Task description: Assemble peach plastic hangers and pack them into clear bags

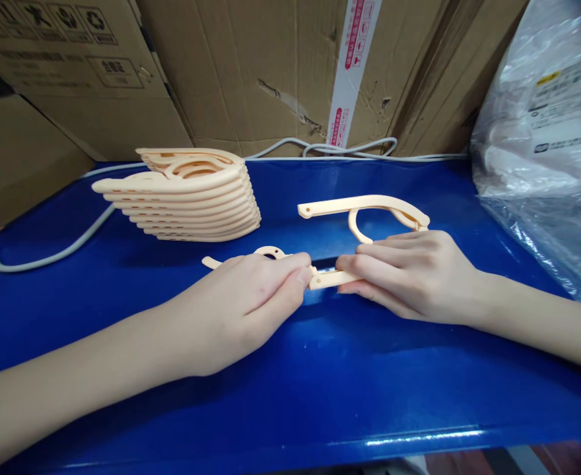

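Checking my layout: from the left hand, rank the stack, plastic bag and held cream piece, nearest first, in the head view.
1. Held cream piece: touching the left hand.
2. Stack: beyond that hand, leftward.
3. Plastic bag: far right, beyond the right hand.

Passage is allowed along the near side of the blue tabletop [379, 382]; the left rear is blocked by the cream stack [186, 208], the right by the plastic-wrapped bag [533, 125], the back by cardboard [261, 53].

Cardboard boxes [251, 46] behind blue table [330, 396]; pale cable [23, 268] along back; plastic bag [523, 92] at right.
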The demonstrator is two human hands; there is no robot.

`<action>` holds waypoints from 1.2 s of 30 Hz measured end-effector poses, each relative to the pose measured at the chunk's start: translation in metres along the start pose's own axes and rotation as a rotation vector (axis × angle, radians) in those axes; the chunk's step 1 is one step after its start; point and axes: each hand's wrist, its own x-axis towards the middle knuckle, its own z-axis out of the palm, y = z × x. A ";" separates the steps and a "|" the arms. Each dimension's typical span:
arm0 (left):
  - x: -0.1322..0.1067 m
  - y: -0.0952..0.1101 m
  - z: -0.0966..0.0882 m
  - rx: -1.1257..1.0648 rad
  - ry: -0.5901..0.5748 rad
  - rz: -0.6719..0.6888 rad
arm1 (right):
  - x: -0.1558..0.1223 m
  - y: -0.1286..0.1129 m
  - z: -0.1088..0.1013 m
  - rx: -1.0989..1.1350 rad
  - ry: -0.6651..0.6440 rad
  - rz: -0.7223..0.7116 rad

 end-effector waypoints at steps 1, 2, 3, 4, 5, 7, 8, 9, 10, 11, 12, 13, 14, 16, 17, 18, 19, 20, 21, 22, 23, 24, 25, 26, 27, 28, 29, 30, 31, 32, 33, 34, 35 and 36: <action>0.000 0.000 0.000 0.045 -0.005 0.021 | 0.000 -0.001 0.000 0.000 -0.002 0.000; 0.000 0.000 0.000 0.096 -0.005 0.042 | 0.000 -0.002 0.001 -0.005 -0.003 0.001; 0.000 0.001 0.000 0.152 0.000 0.058 | 0.000 -0.002 0.001 -0.013 -0.002 0.000; 0.001 0.001 0.000 0.209 0.002 0.067 | 0.001 -0.003 0.001 -0.025 -0.004 -0.001; 0.001 0.001 0.001 0.268 0.003 0.071 | 0.001 -0.004 0.000 -0.041 -0.006 -0.005; 0.001 0.001 0.004 0.385 0.004 0.063 | 0.001 -0.006 -0.001 -0.076 -0.009 -0.018; 0.000 0.000 0.005 0.432 0.012 0.062 | 0.002 -0.006 -0.001 -0.095 -0.009 -0.026; 0.000 -0.001 0.007 0.471 0.030 0.065 | 0.002 -0.007 -0.002 -0.115 -0.004 -0.031; -0.001 -0.003 0.008 0.501 0.057 0.075 | 0.002 -0.007 -0.002 -0.131 0.002 -0.034; -0.001 -0.005 0.010 0.521 0.088 0.087 | 0.002 -0.007 -0.002 -0.141 0.007 -0.033; -0.002 -0.007 0.011 0.529 0.112 0.103 | 0.002 -0.007 -0.002 -0.145 0.009 -0.032; -0.002 -0.009 0.012 0.528 0.132 0.122 | 0.001 -0.006 -0.002 -0.145 0.007 -0.031; -0.003 -0.011 0.013 0.523 0.139 0.138 | 0.001 -0.006 -0.002 -0.145 0.006 -0.030; -0.003 -0.015 0.014 0.518 0.147 0.160 | 0.000 -0.005 -0.002 -0.151 0.012 -0.038; -0.003 -0.016 0.014 0.519 0.153 0.167 | 0.000 -0.005 -0.002 -0.156 0.018 -0.043; -0.003 -0.016 0.015 0.521 0.161 0.174 | 0.000 -0.005 -0.002 -0.159 0.022 -0.046; -0.003 -0.016 0.015 0.524 0.168 0.178 | -0.001 -0.005 -0.002 -0.161 0.026 -0.047; -0.003 -0.016 0.015 0.524 0.170 0.182 | -0.001 -0.005 -0.002 -0.158 0.027 -0.048; -0.003 -0.015 0.015 0.522 0.169 0.187 | -0.001 -0.004 -0.002 -0.153 0.024 -0.048; -0.003 -0.014 0.014 0.520 0.164 0.191 | -0.001 -0.004 -0.002 -0.148 0.020 -0.047; -0.002 -0.012 0.013 0.518 0.156 0.192 | -0.001 -0.004 -0.002 -0.140 0.014 -0.046; -0.002 -0.009 0.012 0.520 0.135 0.186 | -0.001 -0.005 -0.002 -0.130 0.006 -0.043; -0.001 -0.007 0.011 0.534 0.109 0.173 | -0.001 -0.005 -0.002 -0.119 -0.005 -0.038; 0.000 -0.005 0.010 0.563 0.080 0.154 | -0.001 -0.005 -0.002 -0.106 -0.014 -0.033; 0.001 -0.003 0.009 0.606 0.054 0.132 | 0.000 -0.006 -0.001 -0.091 -0.021 -0.027; 0.002 -0.002 0.009 0.657 0.036 0.115 | 0.000 -0.006 -0.001 -0.077 -0.028 -0.022; 0.002 -0.002 0.009 0.710 0.033 0.111 | 0.000 -0.006 -0.001 -0.066 -0.033 -0.016; 0.002 -0.003 0.009 0.758 0.049 0.120 | 0.000 -0.007 0.000 -0.056 -0.035 -0.011; 0.002 -0.004 0.010 0.795 0.081 0.147 | 0.001 -0.007 0.000 -0.047 -0.037 -0.006; 0.001 -0.005 0.011 0.820 0.116 0.183 | 0.001 -0.007 0.001 -0.039 -0.038 -0.002; 0.001 -0.006 0.011 0.838 0.155 0.222 | 0.001 -0.007 0.001 -0.033 -0.039 0.002; 0.001 -0.008 0.012 0.854 0.193 0.259 | 0.002 -0.007 0.001 -0.025 -0.038 0.005; 0.000 -0.008 0.012 0.868 0.225 0.295 | 0.002 -0.007 0.001 -0.016 -0.039 0.008; 0.000 -0.009 0.012 0.882 0.250 0.326 | 0.002 -0.007 0.001 -0.005 -0.043 0.011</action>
